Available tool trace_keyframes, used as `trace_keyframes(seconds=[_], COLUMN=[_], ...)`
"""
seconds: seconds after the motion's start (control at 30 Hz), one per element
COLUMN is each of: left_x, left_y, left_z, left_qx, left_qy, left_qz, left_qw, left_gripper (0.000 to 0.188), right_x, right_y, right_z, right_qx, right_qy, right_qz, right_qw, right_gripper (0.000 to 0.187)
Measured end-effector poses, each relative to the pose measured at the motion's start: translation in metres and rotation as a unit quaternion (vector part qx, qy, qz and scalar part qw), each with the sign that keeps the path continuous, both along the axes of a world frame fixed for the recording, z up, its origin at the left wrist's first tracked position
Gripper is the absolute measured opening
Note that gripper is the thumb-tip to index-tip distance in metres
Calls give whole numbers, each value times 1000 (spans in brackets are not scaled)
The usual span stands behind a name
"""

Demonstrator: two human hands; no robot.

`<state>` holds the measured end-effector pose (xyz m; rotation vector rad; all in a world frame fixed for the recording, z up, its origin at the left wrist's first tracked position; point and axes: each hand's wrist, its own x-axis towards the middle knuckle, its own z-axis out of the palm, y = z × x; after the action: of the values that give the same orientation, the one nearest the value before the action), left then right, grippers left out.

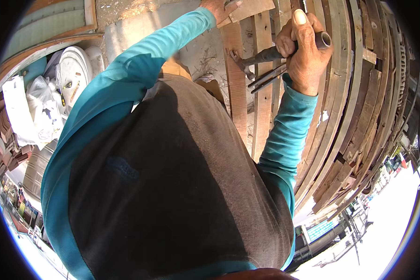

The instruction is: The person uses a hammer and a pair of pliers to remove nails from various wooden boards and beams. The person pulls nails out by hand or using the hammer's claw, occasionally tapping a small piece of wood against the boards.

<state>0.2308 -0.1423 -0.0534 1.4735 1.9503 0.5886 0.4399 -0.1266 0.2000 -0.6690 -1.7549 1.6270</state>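
Note:
My right hand [308, 56] is closed around the dark handle of a claw hammer [261, 57], thumb pointing up the picture. The hammer's head is to the left of my fist, over the wooden slats [262, 88]. Two thin dark rods [268, 79] jut out below the handle, beside the same fist; I cannot make out what tool they belong to. At the top edge, my left hand [215, 8] is partly cut off, one finger stretched out next to a flat wooden board [249, 8]. Whether it touches the board is unclear.
Long stacked timber strips [345, 93] curve down the right side. To the left stand a white lidded bucket [73, 70] and white plastic bags [39, 112]. Reddish tiles [4, 140] are piled at the far left. Grey ground [130, 37] shows beyond my left arm.

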Motion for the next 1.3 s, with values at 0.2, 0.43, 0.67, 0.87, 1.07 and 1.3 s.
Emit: trace_keyframes(seconds=[0.2, 0.43, 0.67, 0.87, 1.07, 1.3], left_x=[-3, 52, 94, 99, 104, 115], left_y=[-181, -243, -203, -191, -185, -187], left_z=[43, 20, 40, 46, 39, 58], left_qx=[23, -131, -156, -139, -184, -148], left_qy=[-127, -161, -177, -208, -146, -88], left_qz=[49, -113, -105, 16, -18, -72], left_qw=[990, 972, 966, 968, 972, 982], left_gripper=[41, 49, 62, 81, 66, 79], right_x=[-5, -55, -104, -124, -115, -93], right_y=[-7, 31, 31, 73, 47, -13], right_z=[3, 10, 13, -39, -12, -2], right_qx=[-68, -41, 14, -2, 5, 204], right_qy=[13, -185, -305, -246, -210, -174], right_qz=[-111, -134, -164, -155, -158, -151], right_qw=[991, 973, 938, 957, 965, 951], right_gripper=[26, 34, 38, 38, 38, 43])
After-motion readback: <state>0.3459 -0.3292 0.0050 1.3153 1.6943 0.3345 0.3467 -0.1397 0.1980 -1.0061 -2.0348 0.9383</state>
